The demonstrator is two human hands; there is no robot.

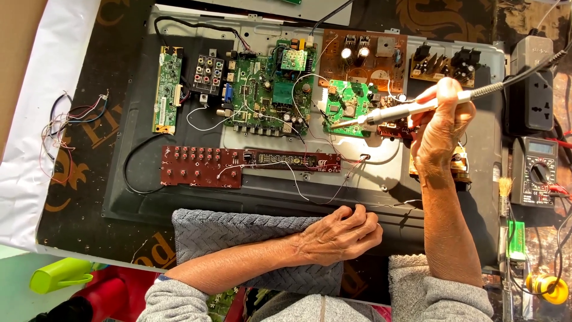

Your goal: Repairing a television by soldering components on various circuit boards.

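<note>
While your left hand (336,235) rests curled and empty on the grey knitted cloth (238,238), your right hand (441,122) grips the slim metal soldering iron (405,110), whose tip just past your fingers could slip and bridge joints on the small green circuit board (347,106).

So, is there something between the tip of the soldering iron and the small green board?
Nothing visible. The right hand holds the soldering iron, whose tip reaches the small green board directly. Thin white wires run close by, beside the tip. The left hand rests on the grey cloth.
</note>
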